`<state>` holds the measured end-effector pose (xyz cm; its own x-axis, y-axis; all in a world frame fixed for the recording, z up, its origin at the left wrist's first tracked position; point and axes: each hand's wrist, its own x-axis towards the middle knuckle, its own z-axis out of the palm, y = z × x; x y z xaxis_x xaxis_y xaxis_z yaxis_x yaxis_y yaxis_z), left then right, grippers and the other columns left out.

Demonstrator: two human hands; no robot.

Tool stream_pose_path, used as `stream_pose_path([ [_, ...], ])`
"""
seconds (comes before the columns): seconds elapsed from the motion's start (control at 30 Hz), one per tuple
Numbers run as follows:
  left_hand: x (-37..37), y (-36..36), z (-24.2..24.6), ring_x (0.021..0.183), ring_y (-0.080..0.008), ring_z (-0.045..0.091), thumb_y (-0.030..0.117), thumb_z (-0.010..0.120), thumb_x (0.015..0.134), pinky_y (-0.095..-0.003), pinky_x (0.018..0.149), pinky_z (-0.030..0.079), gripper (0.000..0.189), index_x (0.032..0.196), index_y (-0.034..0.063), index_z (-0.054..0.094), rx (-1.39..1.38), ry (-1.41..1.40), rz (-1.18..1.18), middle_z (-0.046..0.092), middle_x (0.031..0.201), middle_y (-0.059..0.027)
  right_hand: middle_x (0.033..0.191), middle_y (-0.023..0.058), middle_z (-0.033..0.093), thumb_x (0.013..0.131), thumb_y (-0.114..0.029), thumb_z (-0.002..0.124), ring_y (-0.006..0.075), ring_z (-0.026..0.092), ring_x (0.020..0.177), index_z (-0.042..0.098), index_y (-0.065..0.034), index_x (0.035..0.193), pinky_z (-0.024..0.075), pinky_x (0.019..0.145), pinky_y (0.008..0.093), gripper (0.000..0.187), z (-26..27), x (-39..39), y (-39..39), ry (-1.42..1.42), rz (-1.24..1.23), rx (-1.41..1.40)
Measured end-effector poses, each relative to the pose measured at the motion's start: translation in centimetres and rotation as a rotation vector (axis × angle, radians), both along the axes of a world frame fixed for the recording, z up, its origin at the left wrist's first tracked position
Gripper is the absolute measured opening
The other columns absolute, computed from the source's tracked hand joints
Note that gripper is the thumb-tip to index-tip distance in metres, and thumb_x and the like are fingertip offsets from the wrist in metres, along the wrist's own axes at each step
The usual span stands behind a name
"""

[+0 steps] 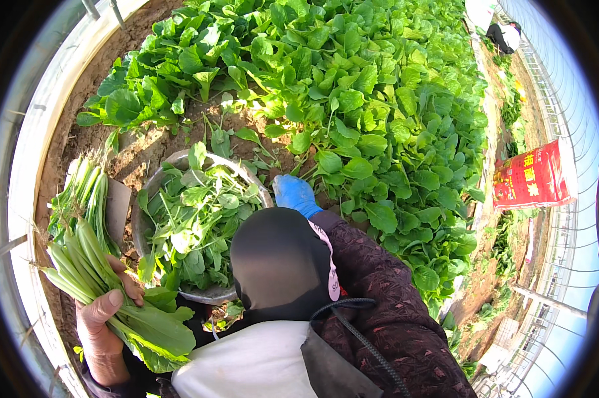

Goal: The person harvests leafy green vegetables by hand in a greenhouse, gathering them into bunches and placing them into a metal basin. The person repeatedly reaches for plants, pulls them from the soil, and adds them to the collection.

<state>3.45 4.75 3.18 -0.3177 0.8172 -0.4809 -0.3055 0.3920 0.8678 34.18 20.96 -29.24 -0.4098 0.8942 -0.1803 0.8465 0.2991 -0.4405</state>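
My left hand (105,308), bare, is closed round a bunch of leafy greens (80,258), stalks and roots pointing up and left, leaves hanging over my lap. My right hand (295,195), in a blue glove, is low at the soil beside the growing leafy plants (379,164); its fingertips are partly hidden, and I cannot tell whether they grip a stem. Between the hands stands a round metal basin (152,186) heaped with loose picked leaves (200,224). More harvested greens (83,191) lie on the ground beyond my left hand, roots upward.
A flat board (118,209) lies left of the basin. A red printed bag (533,176) stands across the bed at the right. Farther off, another person (507,37) is low to the ground. Pale sheeting (45,129) edges the bed at left, with curved greenhouse framing on both sides.
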Motion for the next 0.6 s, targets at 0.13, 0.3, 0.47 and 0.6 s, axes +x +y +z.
stream_pose_path([
  [0.13, 0.0, 0.1, 0.1, 0.064, -0.0228, 0.06, 0.022, 0.084, 0.062, -0.0315, 0.065, 0.05, 0.063, 0.111, -0.0027, 0.053, -0.019, -0.009, 0.016, 0.062, 0.072, -0.0136, 0.082, 0.0141, 0.068, 0.088, -0.032, 0.061, 0.0345, 0.065, 0.085, 0.07, -0.0067, 0.087, 0.0502, 0.073, 0.0466, 0.026, -1.9, 1.0, 6.0, -0.463, -0.047, 0.193],
  [0.3, -0.4, -0.3, 0.2, 0.061, -0.0227, 0.06, 0.023, 0.085, 0.06, -0.0316, 0.065, 0.051, 0.065, 0.11, -0.0031, 0.054, -0.026, 0.03, 0.043, 0.061, 0.069, -0.0128, 0.141, 0.0208, 0.049, 0.093, -0.028, 0.057, 0.0359, 0.05, 0.127, 0.05, 0.0028, 0.136, 0.0361, 0.107, 0.048, 0.053, -4.9, 3.7, 7.1, -1.091, 0.159, -0.054],
  [0.47, -0.3, -0.4, 0.4, 0.062, -0.0227, 0.061, 0.024, 0.087, 0.058, -0.0314, 0.066, 0.051, 0.067, 0.109, -0.0035, 0.054, -0.046, 0.018, 0.063, 0.061, 0.07, -0.0127, 0.153, 0.0149, 0.037, 0.099, -0.025, 0.049, 0.0358, 0.034, 0.141, 0.039, -0.0017, 0.147, 0.0235, 0.115, 0.0514, 0.054, -3.9, 4.7, 7.9, -1.294, 0.407, -0.218],
  [0.6, -0.5, -0.3, 0.4, 0.062, -0.0233, 0.061, 0.024, 0.087, 0.058, -0.0317, 0.065, 0.052, 0.068, 0.11, -0.0041, 0.054, -0.038, 0.017, 0.041, 0.061, 0.072, -0.0129, 0.149, 0.0087, 0.045, 0.099, -0.029, 0.049, 0.0303, 0.04, 0.138, 0.047, -0.0073, 0.143, 0.0278, 0.113, 0.0474, 0.05, -6.5, 6.8, 8.8, -1.585, 0.448, -0.041],
])
